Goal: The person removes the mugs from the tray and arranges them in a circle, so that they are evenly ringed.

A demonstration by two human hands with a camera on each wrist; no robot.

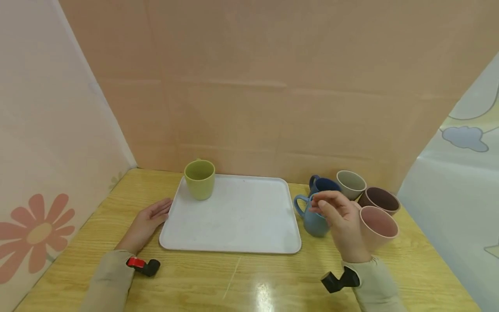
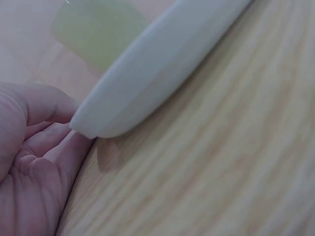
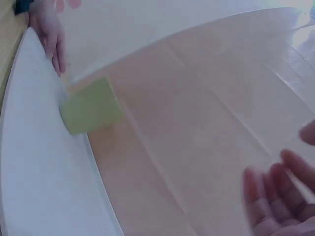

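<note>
A white tray (image 1: 234,221) lies on the table, and a yellow-green mug (image 1: 200,180) stands upright at its far left corner. My left hand (image 1: 148,219) rests on the table at the tray's left edge, fingers touching its rim; the left wrist view shows them (image 2: 44,128) right at the tray's side. Over the mugs on the right, my right hand (image 1: 341,221) hangs in the air with loosely bent fingers and nothing between them. It partly covers a light blue mug (image 1: 313,224). A pink mug (image 1: 378,227) stands just right of that hand.
Behind the light blue mug are a dark blue mug (image 1: 326,185), a grey-green mug (image 1: 351,184) and a dark mauve mug (image 1: 379,200), grouped closely. A peach backdrop (image 1: 234,108) rises behind the wooden table (image 1: 202,281), with patterned sheets at both sides.
</note>
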